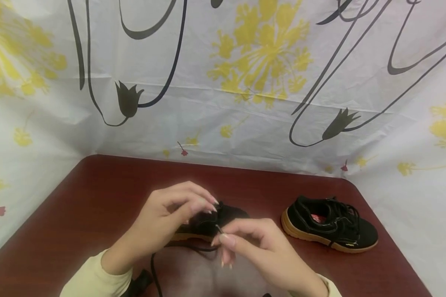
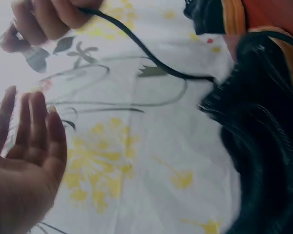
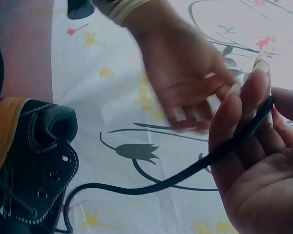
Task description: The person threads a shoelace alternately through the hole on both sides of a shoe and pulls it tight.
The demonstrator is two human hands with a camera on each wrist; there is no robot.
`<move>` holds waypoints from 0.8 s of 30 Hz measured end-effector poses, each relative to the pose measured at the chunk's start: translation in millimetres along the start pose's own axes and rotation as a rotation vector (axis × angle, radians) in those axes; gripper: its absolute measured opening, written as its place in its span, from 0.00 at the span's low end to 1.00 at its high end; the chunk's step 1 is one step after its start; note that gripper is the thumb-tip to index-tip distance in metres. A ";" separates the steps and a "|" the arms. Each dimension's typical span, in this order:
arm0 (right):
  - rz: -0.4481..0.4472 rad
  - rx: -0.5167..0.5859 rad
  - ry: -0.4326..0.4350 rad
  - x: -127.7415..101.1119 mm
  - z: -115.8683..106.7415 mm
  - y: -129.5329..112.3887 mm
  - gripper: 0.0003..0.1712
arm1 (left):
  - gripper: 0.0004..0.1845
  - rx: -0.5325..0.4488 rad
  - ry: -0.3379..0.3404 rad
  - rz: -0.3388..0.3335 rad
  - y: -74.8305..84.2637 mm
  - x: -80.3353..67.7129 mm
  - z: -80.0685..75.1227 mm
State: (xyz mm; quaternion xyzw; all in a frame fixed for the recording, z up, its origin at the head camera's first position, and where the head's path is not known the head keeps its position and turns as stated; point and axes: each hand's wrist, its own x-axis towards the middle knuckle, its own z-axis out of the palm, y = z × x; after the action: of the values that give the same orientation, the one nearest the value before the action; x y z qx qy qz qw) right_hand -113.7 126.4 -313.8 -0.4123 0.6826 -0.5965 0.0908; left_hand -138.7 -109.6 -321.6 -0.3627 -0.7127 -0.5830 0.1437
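A black shoe (image 1: 232, 212) with a tan sole stands on the table behind both hands, partly hidden by them. My right hand (image 1: 258, 249) pinches the end of a black shoelace (image 3: 151, 187) between thumb and fingers. In the right wrist view the lace runs from those fingertips toward the shoe (image 3: 31, 165), whose side shows several eyelets, some without lace. The left hand (image 1: 167, 218) hovers over the shoe, its fingers loosely bent and holding nothing. Seen in the left wrist view, the left palm (image 2: 27, 161) is apart from the taut lace (image 2: 136, 44).
Another black shoe (image 1: 330, 225), laced, stands at the right of the dark red table (image 1: 126, 177). A loose black cord (image 1: 154, 268) hangs near the left sleeve, beside a dark object (image 1: 143, 280). A flowered white sheet (image 1: 193, 62) encloses the table's back and sides.
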 end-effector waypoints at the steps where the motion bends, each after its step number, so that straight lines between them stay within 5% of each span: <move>1: -0.004 -0.010 0.004 -4.1 -0.3 -1.5 0.14 | 0.09 0.033 0.006 -0.034 -4.6 -0.3 0.2; 5: -0.029 -0.042 -0.009 -19.9 -1.2 -3.8 0.18 | 0.05 0.265 -0.036 -0.160 -26.2 -2.6 4.0; 11: 0.016 -0.093 -0.070 -36.0 2.0 4.8 0.18 | 0.04 0.618 -0.269 -0.336 -45.4 -9.2 14.9; 18: 0.332 -0.250 -0.026 -27.1 12.9 30.9 0.15 | 0.07 0.728 -0.321 -0.358 -56.6 -12.2 26.5; 21: 0.495 -0.205 0.029 -22.7 17.6 44.4 0.19 | 0.06 0.744 -0.313 -0.330 -60.0 -13.9 29.9; 24: 0.555 -0.183 0.085 -20.0 21.5 58.8 0.19 | 0.05 0.743 -0.305 -0.313 -61.8 -15.3 32.0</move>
State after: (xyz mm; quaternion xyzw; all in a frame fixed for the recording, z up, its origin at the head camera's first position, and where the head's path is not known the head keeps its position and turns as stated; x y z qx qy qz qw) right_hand -114.3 120.8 -379.3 -0.1910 0.8234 -0.5016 0.1841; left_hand -163.4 -88.5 -385.1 -0.2559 -0.9337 -0.2412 0.0672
